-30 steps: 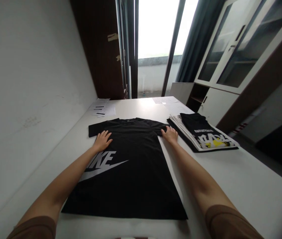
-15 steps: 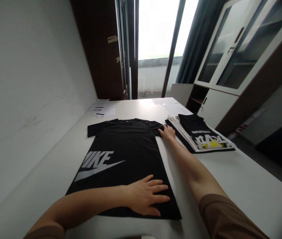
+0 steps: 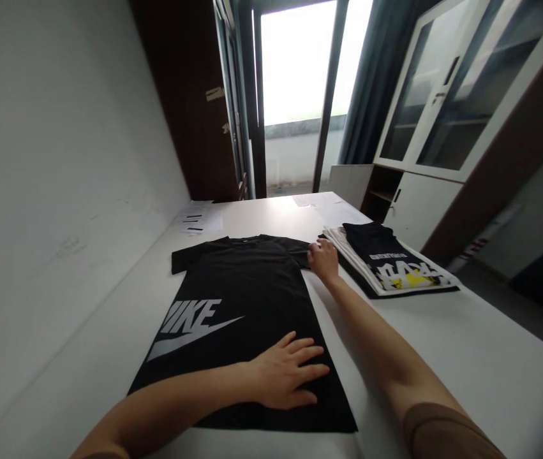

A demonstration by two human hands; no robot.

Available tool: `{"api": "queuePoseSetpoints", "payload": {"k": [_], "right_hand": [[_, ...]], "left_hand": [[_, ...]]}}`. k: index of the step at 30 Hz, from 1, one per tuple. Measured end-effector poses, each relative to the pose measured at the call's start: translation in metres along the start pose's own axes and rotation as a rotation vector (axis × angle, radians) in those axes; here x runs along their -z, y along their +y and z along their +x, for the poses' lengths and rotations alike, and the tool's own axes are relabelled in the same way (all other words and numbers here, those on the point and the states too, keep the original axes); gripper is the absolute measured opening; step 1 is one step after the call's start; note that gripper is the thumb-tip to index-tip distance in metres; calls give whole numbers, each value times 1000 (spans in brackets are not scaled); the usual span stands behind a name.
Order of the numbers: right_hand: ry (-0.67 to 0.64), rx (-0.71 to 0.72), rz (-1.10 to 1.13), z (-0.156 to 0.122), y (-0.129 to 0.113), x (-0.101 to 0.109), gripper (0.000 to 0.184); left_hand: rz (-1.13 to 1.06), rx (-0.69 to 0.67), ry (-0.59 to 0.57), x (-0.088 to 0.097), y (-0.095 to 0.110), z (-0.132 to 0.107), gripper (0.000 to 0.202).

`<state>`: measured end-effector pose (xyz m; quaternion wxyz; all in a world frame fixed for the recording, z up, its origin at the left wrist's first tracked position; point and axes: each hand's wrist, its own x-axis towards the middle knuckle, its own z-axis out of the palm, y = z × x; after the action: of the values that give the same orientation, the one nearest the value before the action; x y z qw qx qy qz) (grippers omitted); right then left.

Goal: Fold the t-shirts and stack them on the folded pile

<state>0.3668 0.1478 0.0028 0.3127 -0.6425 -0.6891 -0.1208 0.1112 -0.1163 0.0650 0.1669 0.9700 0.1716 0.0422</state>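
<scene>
A black T-shirt [image 3: 252,287] with a grey printed logo lies spread on the white table, its collar at the far end. My left hand [image 3: 288,373] rests flat on its lower right part, fingers spread. At the right sleeve, my right hand [image 3: 323,258] has its fingers curled together on the sleeve's edge. The fingertips are partly hidden, but they appear to pinch the cloth. Just right of that hand sits a stack of folded shirts [image 3: 369,255], with a black printed one on top.
The white table [image 3: 453,344] runs up to a wall [image 3: 60,191] on the left. Papers [image 3: 201,220] lie at its far left, and more sheets [image 3: 321,200] at the far edge. A white cabinet [image 3: 424,207] stands beyond on the right.
My right hand's fingers have drawn in from lying spread over the sleeve to a curled grip at its edge. The left hand stays flat on the shirt. The view has tilted slightly.
</scene>
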Motion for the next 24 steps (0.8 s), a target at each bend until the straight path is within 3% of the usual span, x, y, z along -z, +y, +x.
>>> {"api": "queuePoseSetpoints", "payload": {"k": [3, 7, 11, 14, 17, 21, 24], "right_hand": [[-95, 186, 83, -6, -39, 2, 38], [-411, 442, 163, -22, -84, -6, 54], [-648, 377, 193, -27, -86, -15, 63], [-635, 161, 89, -22, -65, -11, 66], [-521, -2, -16, -19, -53, 0, 67], [-439, 194, 30, -27, -70, 9, 65], [-534, 342, 124, -35, -92, 2, 65]], "left_hand": [[11, -9, -7, 1, 1, 3, 62], [-22, -21, -15, 1, 6, 1, 64], [-84, -17, -6, 0, 8, -2, 65], [-103, -35, 22, -3, 4, -4, 64], [-72, -79, 26, -15, -6, -2, 65], [47, -104, 55, -40, -23, 7, 52], [92, -108, 87, -50, -30, 9, 49]]}}
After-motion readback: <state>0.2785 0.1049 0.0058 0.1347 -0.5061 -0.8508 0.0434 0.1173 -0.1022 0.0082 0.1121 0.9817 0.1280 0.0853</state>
